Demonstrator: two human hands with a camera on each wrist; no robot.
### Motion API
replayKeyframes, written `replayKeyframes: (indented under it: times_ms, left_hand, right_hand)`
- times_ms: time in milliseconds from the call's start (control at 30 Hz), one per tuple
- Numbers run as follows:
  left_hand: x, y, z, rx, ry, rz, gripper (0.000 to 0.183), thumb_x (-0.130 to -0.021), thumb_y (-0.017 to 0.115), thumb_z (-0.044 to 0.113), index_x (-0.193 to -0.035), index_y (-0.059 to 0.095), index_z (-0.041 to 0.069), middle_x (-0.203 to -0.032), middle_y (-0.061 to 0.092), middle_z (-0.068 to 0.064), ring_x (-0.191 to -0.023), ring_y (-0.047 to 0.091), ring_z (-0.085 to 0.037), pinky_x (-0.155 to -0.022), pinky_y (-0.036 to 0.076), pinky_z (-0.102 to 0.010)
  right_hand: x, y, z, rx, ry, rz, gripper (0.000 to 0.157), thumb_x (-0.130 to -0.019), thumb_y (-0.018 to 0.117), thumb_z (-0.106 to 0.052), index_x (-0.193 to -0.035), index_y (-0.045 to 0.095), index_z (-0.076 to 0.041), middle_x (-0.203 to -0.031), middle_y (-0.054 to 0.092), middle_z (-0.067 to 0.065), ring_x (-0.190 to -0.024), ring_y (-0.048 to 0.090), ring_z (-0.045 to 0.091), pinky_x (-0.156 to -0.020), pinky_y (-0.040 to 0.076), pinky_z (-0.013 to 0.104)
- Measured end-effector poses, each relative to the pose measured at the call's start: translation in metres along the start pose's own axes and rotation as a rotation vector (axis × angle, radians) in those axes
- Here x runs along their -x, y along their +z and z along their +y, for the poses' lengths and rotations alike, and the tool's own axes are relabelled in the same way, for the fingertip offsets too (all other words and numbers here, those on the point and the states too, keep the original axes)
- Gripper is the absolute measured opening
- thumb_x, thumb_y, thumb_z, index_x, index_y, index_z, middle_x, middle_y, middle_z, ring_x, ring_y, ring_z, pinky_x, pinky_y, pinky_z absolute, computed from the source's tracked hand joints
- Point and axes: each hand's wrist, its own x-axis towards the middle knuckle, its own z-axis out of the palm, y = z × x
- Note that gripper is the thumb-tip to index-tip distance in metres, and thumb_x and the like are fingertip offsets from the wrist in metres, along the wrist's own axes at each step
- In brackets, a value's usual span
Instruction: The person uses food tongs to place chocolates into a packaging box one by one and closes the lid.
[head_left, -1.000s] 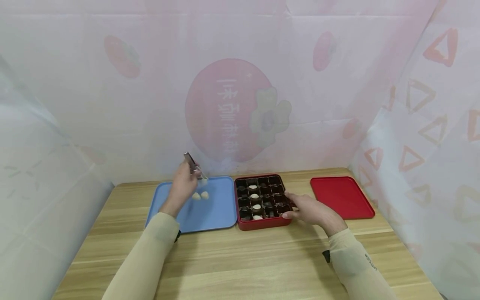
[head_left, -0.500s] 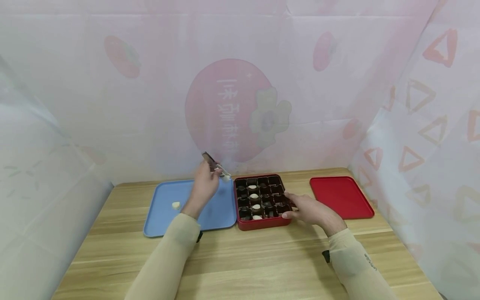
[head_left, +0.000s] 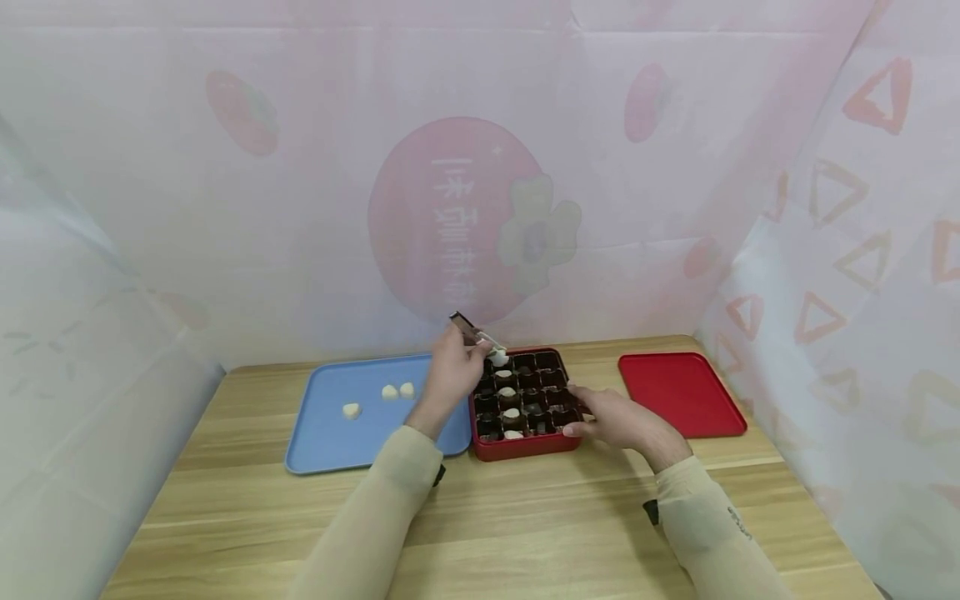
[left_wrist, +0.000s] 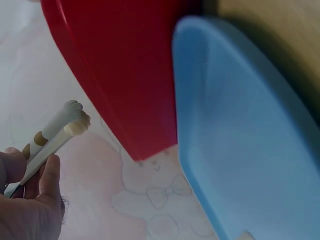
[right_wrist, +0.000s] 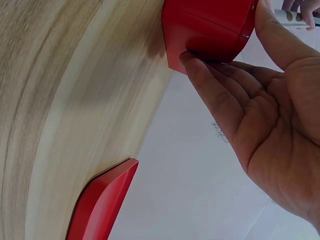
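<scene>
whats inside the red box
The red box holds a divided insert with white pieces and dark pieces. The left hand and tongs cover its far left corner, hiding any contents.

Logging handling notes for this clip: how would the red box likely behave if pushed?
The red box would probably slide rather than tip, being low and broad. Its straight, smooth walls suggest stiffness. The white pieces inside would likely stay put, sitting in separate compartments of the dark insert.

Left fingers [left_wrist: 49,179] hide part of the tongs [left_wrist: 46,137]; left sleeve [head_left: 367,517] cropped below
</scene>
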Motion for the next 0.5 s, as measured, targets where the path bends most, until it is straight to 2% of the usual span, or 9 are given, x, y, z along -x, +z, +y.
replayKeyframes:
  times_ms: [100,200,367,433,500]
  left_hand:
    - [0.003,0.01,0.008,-0.006,-0.016,-0.008,0.021,-0.118,0.074,0.019,-0.133,0.067,0.007,-0.133,0.073,-0.02,-0.127,0.08,-0.04,-0.101,0.072,-0.055]
    - [0.003,0.021,0.014,-0.006,-0.035,-0.01,0.022,-0.116,0.077,0.021,-0.132,0.07,0.008,-0.131,0.075,-0.019,-0.121,0.081,-0.036,-0.092,0.073,-0.049]
    - [0.004,0.038,0.021,-0.015,-0.037,-0.016,0.023,-0.114,0.081,0.025,-0.129,0.074,0.01,-0.125,0.078,-0.018,-0.099,0.08,-0.029,-0.072,0.065,-0.037]
    - [0.005,0.043,0.022,-0.012,-0.027,-0.021,0.022,-0.113,0.082,0.027,-0.127,0.074,0.012,-0.122,0.08,-0.016,-0.095,0.079,-0.026,-0.069,0.064,-0.035]
    - [0.005,0.048,0.023,-0.002,-0.01,-0.02,0.023,-0.112,0.084,0.028,-0.126,0.072,0.014,-0.121,0.082,-0.014,-0.1,0.082,-0.024,-0.074,0.068,-0.035]
  right_hand:
    - [0.0,0.0,0.0,0.003,-0.004,0.001,0.089,-0.11,0.085,-0.039,-0.176,0.044,0.006,-0.171,0.06,0.034,-0.152,0.068,0.053,-0.127,0.058,0.068]
    - [0.0,0.0,0.0,-0.004,-0.001,0.004,0.089,-0.11,0.085,-0.039,-0.175,0.045,0.006,-0.171,0.06,0.034,-0.152,0.068,0.053,-0.128,0.058,0.068]
    - [0.0,0.0,0.001,-0.001,-0.008,0.012,0.088,-0.11,0.085,-0.039,-0.174,0.046,0.007,-0.168,0.062,0.035,-0.15,0.069,0.053,-0.127,0.059,0.068]
    - [0.0,-0.001,0.001,0.005,-0.015,0.014,0.088,-0.11,0.085,-0.039,-0.174,0.047,0.007,-0.168,0.062,0.036,-0.149,0.07,0.053,-0.126,0.059,0.068]
    - [0.0,0.0,0.001,0.005,-0.018,0.016,0.088,-0.11,0.085,-0.039,-0.173,0.047,0.008,-0.167,0.062,0.036,-0.149,0.07,0.053,-0.126,0.059,0.067]
